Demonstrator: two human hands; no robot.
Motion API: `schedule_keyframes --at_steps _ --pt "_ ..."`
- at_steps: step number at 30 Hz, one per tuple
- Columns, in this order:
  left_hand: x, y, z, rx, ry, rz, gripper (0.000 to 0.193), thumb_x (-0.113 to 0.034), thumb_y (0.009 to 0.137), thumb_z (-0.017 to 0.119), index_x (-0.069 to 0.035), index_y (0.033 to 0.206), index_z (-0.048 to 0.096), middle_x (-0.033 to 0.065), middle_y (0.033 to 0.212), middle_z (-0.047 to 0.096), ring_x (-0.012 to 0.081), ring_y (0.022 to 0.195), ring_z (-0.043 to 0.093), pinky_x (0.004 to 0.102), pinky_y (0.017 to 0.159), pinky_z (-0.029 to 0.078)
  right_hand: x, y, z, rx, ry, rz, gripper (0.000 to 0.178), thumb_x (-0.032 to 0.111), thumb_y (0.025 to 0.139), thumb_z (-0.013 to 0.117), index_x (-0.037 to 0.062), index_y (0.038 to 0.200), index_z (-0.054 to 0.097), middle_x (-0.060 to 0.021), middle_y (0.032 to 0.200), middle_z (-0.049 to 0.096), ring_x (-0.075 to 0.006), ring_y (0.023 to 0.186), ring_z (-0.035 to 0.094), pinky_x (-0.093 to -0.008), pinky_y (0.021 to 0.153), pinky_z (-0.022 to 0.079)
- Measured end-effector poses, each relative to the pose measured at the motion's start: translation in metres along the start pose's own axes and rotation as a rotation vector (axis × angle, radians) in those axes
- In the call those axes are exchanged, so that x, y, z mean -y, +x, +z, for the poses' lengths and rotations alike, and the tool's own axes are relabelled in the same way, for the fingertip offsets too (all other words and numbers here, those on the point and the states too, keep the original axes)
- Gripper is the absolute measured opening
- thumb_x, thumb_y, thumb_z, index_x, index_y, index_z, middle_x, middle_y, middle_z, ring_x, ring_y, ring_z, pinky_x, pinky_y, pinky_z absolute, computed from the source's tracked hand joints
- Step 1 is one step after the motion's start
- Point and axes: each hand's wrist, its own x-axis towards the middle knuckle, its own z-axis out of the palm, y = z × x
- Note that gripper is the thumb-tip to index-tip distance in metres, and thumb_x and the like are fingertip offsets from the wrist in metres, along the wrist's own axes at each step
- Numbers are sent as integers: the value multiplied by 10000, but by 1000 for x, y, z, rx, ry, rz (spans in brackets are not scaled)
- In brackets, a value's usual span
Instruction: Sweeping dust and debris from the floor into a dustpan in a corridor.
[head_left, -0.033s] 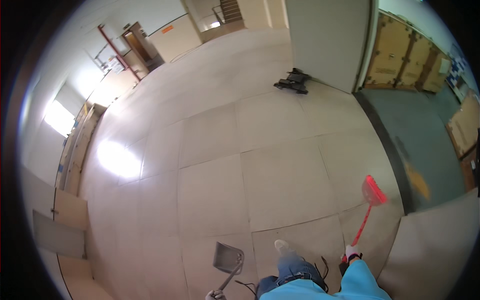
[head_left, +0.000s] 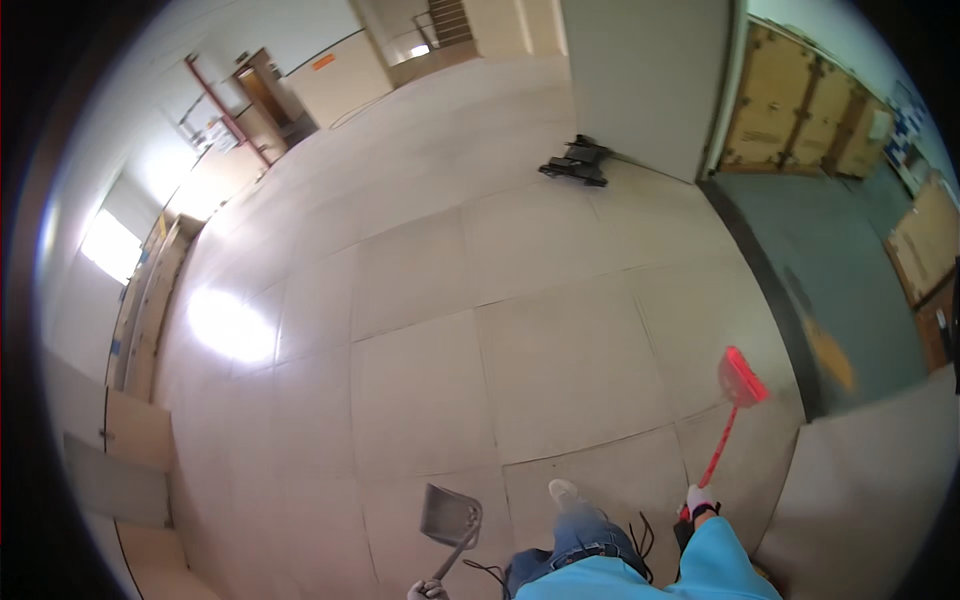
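My right hand, in a light glove, is closed around the red handle of a broom. The broom's red head is held out ahead of me to the right, over the pale floor near the dark doorway strip. At the lower edge my left hand, also gloved, grips the handle of a grey dustpan. The pan hangs tilted in front of my left side, apart from the broom, and I make out nothing lying in it.
A black folded frame-like object lies on the floor by the grey door panel. Wooden crates stand on the green floor beyond the doorway at right. Wooden cabinets line the left wall; stairs are far back.
The whole scene sits slightly farther left in the picture. Both hands keep their hold on the broom and dustpan, with hardly any shift against my body.
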Motion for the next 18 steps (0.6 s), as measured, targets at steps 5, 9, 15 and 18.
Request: schedule_keyframes --at_steps 5,9,15,18 --pt "-95 36 78 74 306 -1 156 -204 796 406 -95 684 399 -37 555 355 79 409 303 189 347 218 -94 44 41 46 85 28 465 188 783 392 109 1227 281 -115 545 455 -265 371 477 -402 347 401" --pt "-185 106 95 124 583 -9 156 -201 792 401 -104 670 392 -48 531 332 79 406 297 191 345 217 -150 -72 88 -161 -6 -118 601 241 781 434 131 1327 208 -140 644 542 -245 442 528 -371 421 443" --pt "-368 303 96 281 453 -367 86 -151 766 442 -70 751 416 -14 587 407 64 417 358 184 349 283 -280 -207 210 35 230 106 516 301 838 455 153 1292 260 -50 552 466 -143 394 440 -300 347 372" --pt "-365 311 131 390 437 -447 130 -134 820 431 -24 759 399 44 599 413 94 437 360 170 349 309 -354 -298 254 35 244 211 562 272 849 438 132 1343 209 -44 559 463 -140 406 435 -310 357 366"
